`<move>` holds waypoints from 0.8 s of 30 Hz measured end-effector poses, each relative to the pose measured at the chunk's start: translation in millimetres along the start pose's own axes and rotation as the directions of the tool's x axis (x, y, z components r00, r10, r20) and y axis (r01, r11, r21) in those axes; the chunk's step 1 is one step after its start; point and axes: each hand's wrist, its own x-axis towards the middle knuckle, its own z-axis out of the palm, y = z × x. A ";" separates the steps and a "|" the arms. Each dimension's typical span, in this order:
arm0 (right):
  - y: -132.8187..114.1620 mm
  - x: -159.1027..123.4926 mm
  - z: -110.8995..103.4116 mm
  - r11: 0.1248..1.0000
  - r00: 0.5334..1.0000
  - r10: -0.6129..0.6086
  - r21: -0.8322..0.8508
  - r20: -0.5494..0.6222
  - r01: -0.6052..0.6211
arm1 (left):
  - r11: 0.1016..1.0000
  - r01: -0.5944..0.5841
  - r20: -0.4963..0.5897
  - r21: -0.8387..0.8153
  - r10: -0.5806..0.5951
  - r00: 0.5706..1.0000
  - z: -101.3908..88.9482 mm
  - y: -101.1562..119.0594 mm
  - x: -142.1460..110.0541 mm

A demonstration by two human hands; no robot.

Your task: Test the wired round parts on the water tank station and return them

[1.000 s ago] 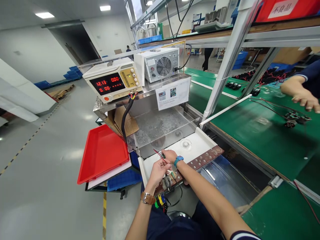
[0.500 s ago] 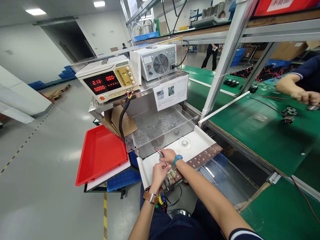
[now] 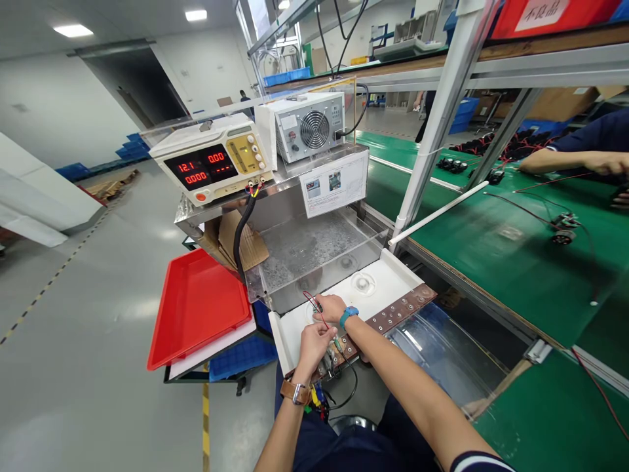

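Note:
My left hand (image 3: 313,341), with a brown watch at the wrist, is closed in a pinch on a thin red wire (image 3: 314,305) over the near edge of a white tray (image 3: 388,275). Just beyond it, my right hand (image 3: 330,307), with a blue band at the wrist, is closed on a small dark part at the wire's far end. Under both hands runs a brown terminal strip (image 3: 393,316) with round contacts; coloured clips (image 3: 314,396) and a black cable hang below it.
A power supply (image 3: 211,164) with red digits and a fan unit (image 3: 307,128) stand on a steel shelf above a clear box (image 3: 314,252). A red tray (image 3: 199,305) lies left. A green conveyor (image 3: 515,262) runs right, where another person's arm (image 3: 574,160) reaches over wired parts.
My hands have stayed over the strip, the left shifting slightly along the wire. The supply's upper reading flickered. The other person's arm moved farther up and right.

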 end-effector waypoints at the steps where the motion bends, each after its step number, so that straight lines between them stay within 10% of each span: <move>1: -0.2 -0.2 -0.4 1.000 1.000 0.005 0.003 0.002 -0.005 | 0.999 -0.008 0.017 -0.038 0.008 1.000 -0.7 0.6 -0.6; 11: 0.8 0.4 0.3 1.000 1.000 0.004 0.012 0.011 -0.004 | 0.978 0.001 0.084 -0.210 0.017 0.996 -2.9 5.1 -4.9; 24: -2.8 -1.8 -5.8 1.000 1.000 0.006 -0.020 0.017 -0.006 | 0.993 -0.119 0.072 0.000 0.119 0.990 -2.2 -1.1 -4.5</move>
